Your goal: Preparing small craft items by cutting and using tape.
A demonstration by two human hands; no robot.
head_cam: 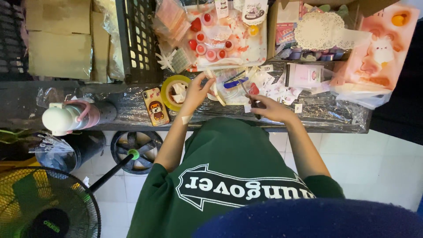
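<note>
A pale strip point(217, 90), thin as paper or tape, is pinched at its upper end between the fingertips of the left hand point(197, 90), and it hangs curling down just right of that hand, over the plastic-covered table point(132, 115). The right hand point(269, 108) is closed around the dark handles of scissors point(247, 90), whose blades are pointed up toward the strip (whether they are touching it cannot be told). The strip is judged very light and limp, easily creased or torn, and possibly sticky on one face, so it is best taken by an end or edge and kept taut. Just left of the left hand a yellow tape roll point(175, 91) is lying flat, with a phone point(155, 106) beside it. Beyond both hands a clear bag point(229, 86) of small items is seen.
</note>
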